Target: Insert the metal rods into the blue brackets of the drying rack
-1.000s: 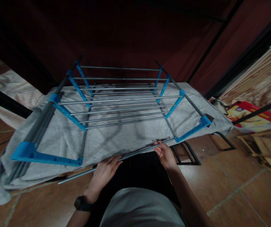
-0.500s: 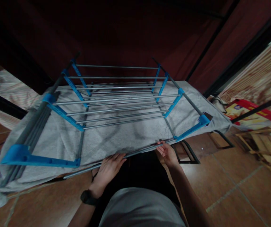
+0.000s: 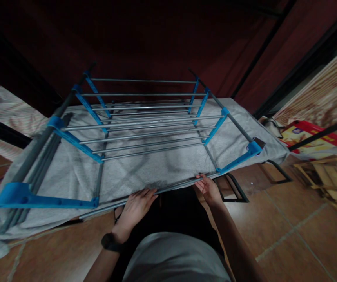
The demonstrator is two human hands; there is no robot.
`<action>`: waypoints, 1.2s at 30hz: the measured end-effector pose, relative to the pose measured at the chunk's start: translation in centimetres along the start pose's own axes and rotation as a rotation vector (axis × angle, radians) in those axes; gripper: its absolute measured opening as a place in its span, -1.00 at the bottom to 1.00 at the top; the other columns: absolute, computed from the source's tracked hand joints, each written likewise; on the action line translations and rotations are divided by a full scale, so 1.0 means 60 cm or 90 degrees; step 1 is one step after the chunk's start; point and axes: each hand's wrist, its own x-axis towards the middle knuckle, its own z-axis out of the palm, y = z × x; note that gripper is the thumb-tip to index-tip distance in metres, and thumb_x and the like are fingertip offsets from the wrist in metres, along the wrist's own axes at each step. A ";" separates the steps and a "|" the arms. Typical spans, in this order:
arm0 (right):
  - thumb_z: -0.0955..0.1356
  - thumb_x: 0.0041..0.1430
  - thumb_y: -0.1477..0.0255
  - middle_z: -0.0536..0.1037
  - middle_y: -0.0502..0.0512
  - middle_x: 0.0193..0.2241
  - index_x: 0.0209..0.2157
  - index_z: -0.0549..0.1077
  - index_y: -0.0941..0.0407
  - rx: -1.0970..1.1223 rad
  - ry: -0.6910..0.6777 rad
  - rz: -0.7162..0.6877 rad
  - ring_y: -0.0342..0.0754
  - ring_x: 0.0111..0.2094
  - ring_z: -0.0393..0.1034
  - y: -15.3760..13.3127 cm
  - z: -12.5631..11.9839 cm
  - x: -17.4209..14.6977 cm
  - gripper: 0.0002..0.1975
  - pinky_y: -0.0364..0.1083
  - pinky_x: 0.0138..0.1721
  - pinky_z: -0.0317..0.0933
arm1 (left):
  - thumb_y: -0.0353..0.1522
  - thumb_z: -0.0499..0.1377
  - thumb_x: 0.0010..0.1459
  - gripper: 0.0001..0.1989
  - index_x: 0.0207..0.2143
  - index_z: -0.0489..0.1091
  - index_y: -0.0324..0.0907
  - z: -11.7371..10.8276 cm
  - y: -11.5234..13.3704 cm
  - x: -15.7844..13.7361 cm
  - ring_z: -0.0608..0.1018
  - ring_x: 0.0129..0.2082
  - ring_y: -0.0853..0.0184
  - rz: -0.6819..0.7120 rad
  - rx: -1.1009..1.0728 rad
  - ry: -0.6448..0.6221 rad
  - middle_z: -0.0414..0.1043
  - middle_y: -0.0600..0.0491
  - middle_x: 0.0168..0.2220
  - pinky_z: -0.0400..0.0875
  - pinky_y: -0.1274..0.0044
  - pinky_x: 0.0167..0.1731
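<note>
A rack frame of grey tubes and blue plastic brackets (image 3: 89,143) lies on a grey cloth (image 3: 156,168), with several metal crossbars (image 3: 153,136) spanning it. Along the near edge runs a loose metal rod (image 3: 174,187). My left hand (image 3: 137,205) lies over this rod left of centre, its fingers closed together around it from above. Near the right end, my right hand (image 3: 210,190) holds the rod between thumb and fingers, close to the right blue corner bracket (image 3: 239,158). The rod's left end is free, below the left blue corner bracket (image 3: 45,199).
Several spare grey tubes (image 3: 40,172) lie under the left side of the frame. A dark red panel (image 3: 145,43) rises behind. On the right are a red and yellow box (image 3: 318,137), a wooden slatted piece (image 3: 330,180) and black metal legs (image 3: 234,192) above the tiled floor.
The frame's left side has shifted slightly left and its near left bracket sits a little lower. Both hands keep almost the same place on the rod.
</note>
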 end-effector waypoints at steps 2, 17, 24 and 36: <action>0.58 -0.06 0.31 0.66 0.03 -0.35 -0.33 0.50 0.04 0.000 0.003 -0.001 -0.07 -0.28 0.59 -0.001 0.001 0.000 -0.72 -0.11 -0.26 0.53 | -0.17 -0.08 0.43 -0.61 0.07 0.46 -0.06 -0.003 0.000 0.001 0.62 -0.10 0.22 0.000 0.007 0.001 0.60 0.02 -0.08 0.46 0.42 -0.13; 0.49 0.01 0.29 0.59 0.03 -0.40 -0.30 0.43 0.09 -0.047 0.036 -0.006 -0.03 -0.32 0.55 -0.015 0.004 -0.012 -0.74 -0.05 -0.25 0.51 | -0.16 -0.11 0.44 -0.59 0.07 0.46 -0.05 -0.011 0.001 0.008 0.61 -0.09 0.23 0.010 0.007 0.011 0.60 0.03 -0.09 0.43 0.41 -0.11; 0.45 -0.09 0.29 0.47 -0.05 -0.31 -0.22 0.37 0.06 -0.185 0.281 -0.239 -0.13 -0.32 0.42 -0.045 -0.064 -0.014 -0.64 -0.12 -0.29 0.38 | -0.19 -0.07 0.43 -0.64 0.03 0.45 -0.05 -0.024 0.015 0.011 0.60 -0.13 0.26 -0.005 -0.007 -0.010 0.58 0.04 -0.09 0.40 0.44 -0.13; 0.41 -0.15 0.27 0.49 0.10 -0.39 -0.29 0.50 0.19 -0.498 0.234 -0.303 0.09 -0.27 0.34 -0.093 -0.063 -0.012 -0.63 0.07 -0.16 0.23 | -0.22 -0.04 0.43 -0.70 -0.01 0.42 -0.11 -0.034 0.027 0.012 0.57 -0.19 0.32 -0.007 0.010 -0.037 0.54 0.03 -0.15 0.34 0.49 -0.23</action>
